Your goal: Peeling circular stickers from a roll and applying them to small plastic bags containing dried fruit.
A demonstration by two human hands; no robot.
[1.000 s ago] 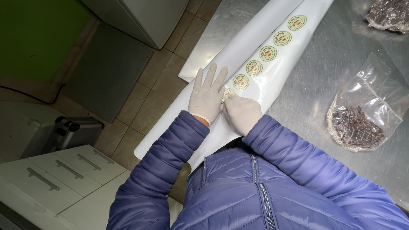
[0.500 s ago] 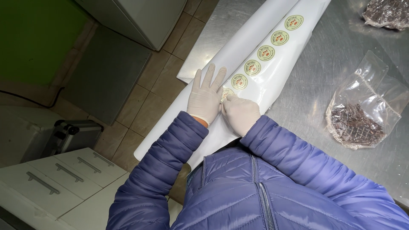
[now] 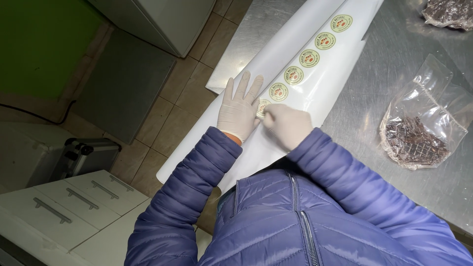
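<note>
While the left hand (image 3: pixel 239 111) lies flat with fingers spread on the white backing sheet (image 3: pixel 295 98), the right hand (image 3: pixel 288 125) sits just beside it, grip pinching the edge of the nearest round sticker (image 3: pixel 262 108). That sticker is at the near end of the sheet's row, between the two gloved hands, partly hidden by the right fingers; cannot tell how far it is lifted. Both hands wear pale gloves, sleeves are blue puffer jacket (image 3: pixel 295 216). Sheet hangs off the near edge of the steel desk (image 3: pixel 384 83) and runs away along it. Further up the sheet: more round green-rimmed stickers (image 3: pixel 310 58) in a line. Right of the sheet, well apart, a clear plastic bag (image 3: pixel 419 128) with dark brown pieces lies on the desk. Beyond it, at the far right corner, a second bag (image 3: pixel 451 12) of dark contents, cut off by the frame.
</note>
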